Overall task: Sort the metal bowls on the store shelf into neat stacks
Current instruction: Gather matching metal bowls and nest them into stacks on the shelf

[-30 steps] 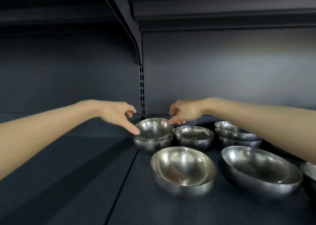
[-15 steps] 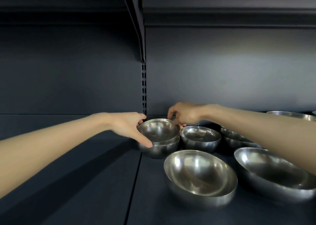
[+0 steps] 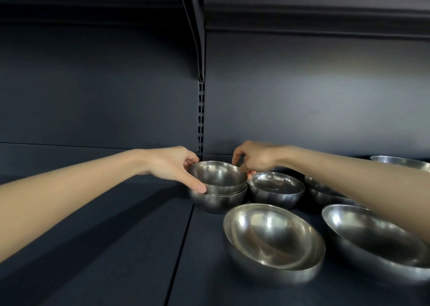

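On a dark store shelf, a person's left hand curls thumb and fingers round the left rim of the top bowl of a small nested stack near the back wall. The right hand pinches the bowl's right rim with bent fingertips. The step in hand appears to be seating this bowl squarely; next, the single small bowl just beside the stack would need lifting and nesting, while a medium bowl and a large bowl lie loose nearer the front.
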A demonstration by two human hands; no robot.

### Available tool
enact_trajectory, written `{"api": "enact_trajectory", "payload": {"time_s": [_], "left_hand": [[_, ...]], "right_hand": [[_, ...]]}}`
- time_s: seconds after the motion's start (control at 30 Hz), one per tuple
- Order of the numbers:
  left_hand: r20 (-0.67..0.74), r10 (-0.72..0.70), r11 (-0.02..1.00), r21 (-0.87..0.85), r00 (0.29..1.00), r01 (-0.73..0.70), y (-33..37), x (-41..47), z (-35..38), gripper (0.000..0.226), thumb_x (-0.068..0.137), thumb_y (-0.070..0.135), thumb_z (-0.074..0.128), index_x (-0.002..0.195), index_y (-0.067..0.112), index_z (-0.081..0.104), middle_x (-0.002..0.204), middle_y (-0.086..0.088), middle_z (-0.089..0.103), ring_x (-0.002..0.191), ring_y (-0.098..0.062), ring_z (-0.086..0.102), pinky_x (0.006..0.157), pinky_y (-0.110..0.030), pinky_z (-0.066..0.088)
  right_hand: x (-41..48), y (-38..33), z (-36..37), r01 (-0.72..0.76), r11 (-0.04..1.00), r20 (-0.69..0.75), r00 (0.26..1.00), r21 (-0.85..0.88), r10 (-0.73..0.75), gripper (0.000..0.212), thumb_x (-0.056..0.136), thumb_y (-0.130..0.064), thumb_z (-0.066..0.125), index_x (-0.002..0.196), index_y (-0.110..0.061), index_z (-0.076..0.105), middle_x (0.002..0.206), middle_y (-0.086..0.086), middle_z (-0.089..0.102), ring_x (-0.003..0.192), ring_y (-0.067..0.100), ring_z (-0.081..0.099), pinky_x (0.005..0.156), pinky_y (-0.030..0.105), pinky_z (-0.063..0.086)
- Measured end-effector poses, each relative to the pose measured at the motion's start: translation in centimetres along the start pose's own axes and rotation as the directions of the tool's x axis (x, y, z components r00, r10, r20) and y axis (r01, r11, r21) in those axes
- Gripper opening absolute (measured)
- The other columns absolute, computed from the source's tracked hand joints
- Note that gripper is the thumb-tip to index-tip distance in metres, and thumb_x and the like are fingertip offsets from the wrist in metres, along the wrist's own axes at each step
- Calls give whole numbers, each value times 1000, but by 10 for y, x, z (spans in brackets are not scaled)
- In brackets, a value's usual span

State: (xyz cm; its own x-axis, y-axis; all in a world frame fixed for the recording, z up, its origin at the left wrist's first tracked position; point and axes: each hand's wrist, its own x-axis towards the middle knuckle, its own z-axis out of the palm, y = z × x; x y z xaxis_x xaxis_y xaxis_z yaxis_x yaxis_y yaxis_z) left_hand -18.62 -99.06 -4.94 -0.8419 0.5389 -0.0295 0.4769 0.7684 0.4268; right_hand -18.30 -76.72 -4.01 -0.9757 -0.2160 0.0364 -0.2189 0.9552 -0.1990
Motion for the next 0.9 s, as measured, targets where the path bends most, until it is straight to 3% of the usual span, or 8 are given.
{"api": "enact_trajectory", "payload": {"time_s": [0.17,0.4,0.5,0.73,0.9], "left_hand": [[28,15,1000,1,999,-15,2,-2,-3,70,55,54,81,114,19,65,109,-1,71,104,-17,64,98,-32,49],[61,-2,1000,2,998,2,1,-3,-4,65,65,49,82,119,19,63,110,1,72,106,-15,65,100,-31,48],[65,-4,1000,5,998,4,2,-2,-4,55,74,40,79,120,18,62,112,0,71,108,-15,64,101,-30,47],[68,-5,1000,1,998,5,1,-1,-3,57,73,38,80,123,17,60,114,2,70,111,-14,63,101,-30,47],[74,-23,999,29,997,21,4,-3,-5,60,74,38,79,126,14,58,120,1,68,115,-15,60,102,-28,46]], "right_hand": [[0,-1,0,-3,1000,10,1000,-9,3,22,90,-5,56,111,-11,60,68,-2,64,54,3,57,40,6,37],[0,-1,-1,-4,1000,4,1000,-22,4,20,89,-7,58,109,-11,62,80,5,68,55,1,56,39,5,36],[0,-1,-1,-2,1000,10,1000,-23,2,19,90,-8,58,108,-12,61,76,4,68,54,1,56,40,4,35],[-1,-1,-3,1,1000,-3,1000,-15,-1,19,89,-9,60,108,-12,62,63,-4,64,43,-7,54,43,3,37],[-3,-2,-3,2,1000,9,1000,-14,-2,18,90,-11,59,108,-11,62,66,-2,66,54,1,57,58,15,45]]}}
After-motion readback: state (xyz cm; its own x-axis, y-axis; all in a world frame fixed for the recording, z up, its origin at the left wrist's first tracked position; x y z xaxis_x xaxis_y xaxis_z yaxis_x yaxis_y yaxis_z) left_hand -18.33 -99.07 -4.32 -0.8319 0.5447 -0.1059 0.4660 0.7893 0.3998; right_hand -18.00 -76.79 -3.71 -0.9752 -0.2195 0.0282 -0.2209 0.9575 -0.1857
